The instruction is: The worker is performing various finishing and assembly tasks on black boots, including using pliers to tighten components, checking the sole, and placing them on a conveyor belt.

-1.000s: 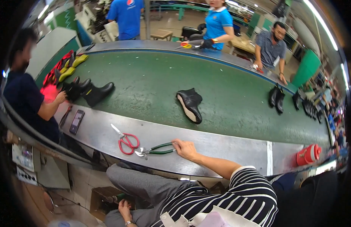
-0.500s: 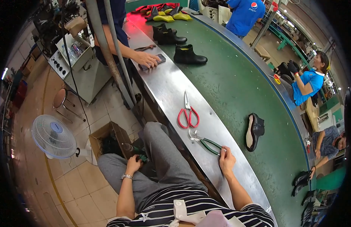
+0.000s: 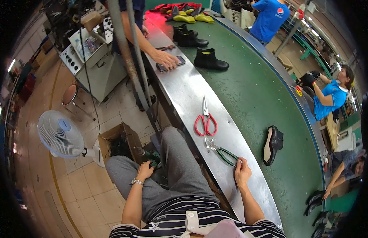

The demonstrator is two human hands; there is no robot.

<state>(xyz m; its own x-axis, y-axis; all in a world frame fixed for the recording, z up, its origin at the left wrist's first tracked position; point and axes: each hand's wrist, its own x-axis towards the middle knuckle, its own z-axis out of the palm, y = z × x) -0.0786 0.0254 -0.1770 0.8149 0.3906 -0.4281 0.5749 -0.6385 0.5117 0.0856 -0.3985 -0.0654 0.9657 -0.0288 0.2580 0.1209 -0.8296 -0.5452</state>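
Observation:
My right hand [image 3: 242, 173] rests at the edge of the steel ledge [image 3: 183, 85], its fingers closed on the handle ends of green-handled pliers [image 3: 225, 156]. The pliers lie flat, jaws pointing away from me. Just beyond them are red-handled scissors [image 3: 206, 119] with their blades pointing away. My left hand [image 3: 145, 171] is low beside my thigh, fingers closed at a dark green object [image 3: 153, 164] whose kind I cannot make out. On the green conveyor belt to the right, a black ankle boot [image 3: 273, 145] lies on its side, pale sole toward me.
More black boots [image 3: 210, 60] stand farther up the belt, with yellow-soled ones [image 3: 184, 18] beyond. A person's hand [image 3: 165, 59] is on a phone [image 3: 177, 64] at the ledge. Left are a fan [image 3: 61, 134], a cardboard box [image 3: 119, 141] and a stool [image 3: 69, 94]. Co-workers sit across the belt.
The whole view has shifted, so the scene sits a little farther right. Across the belt, a co-worker at the right has leaned lower. My hands keep the same places.

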